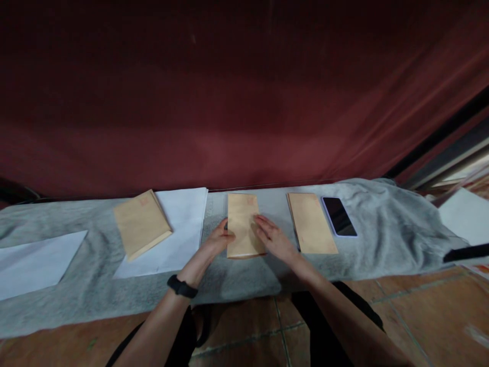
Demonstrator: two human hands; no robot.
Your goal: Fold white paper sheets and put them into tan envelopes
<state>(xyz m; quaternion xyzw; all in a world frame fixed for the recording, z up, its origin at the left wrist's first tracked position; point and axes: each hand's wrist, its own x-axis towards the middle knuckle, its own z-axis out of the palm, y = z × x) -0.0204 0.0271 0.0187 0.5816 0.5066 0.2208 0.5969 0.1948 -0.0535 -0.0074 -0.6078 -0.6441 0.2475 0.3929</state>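
Note:
A tan paper envelope lies in front of me on the grey cloth, its long side pointing away from me. My left hand grips its left edge, with the thumb on top and the fingers at the side. On the right, my right hand rests its fingertips on the envelope's right edge, fingers stretched and close together. A black band circles my left wrist. Farther right is a stack of similar envelopes, touched by neither hand.
More tan envelopes lie askew on white paper sheets at the left. Another white sheet is at the far left. A phone lies right of the right stack. Dark red fabric hangs behind the grey cloth.

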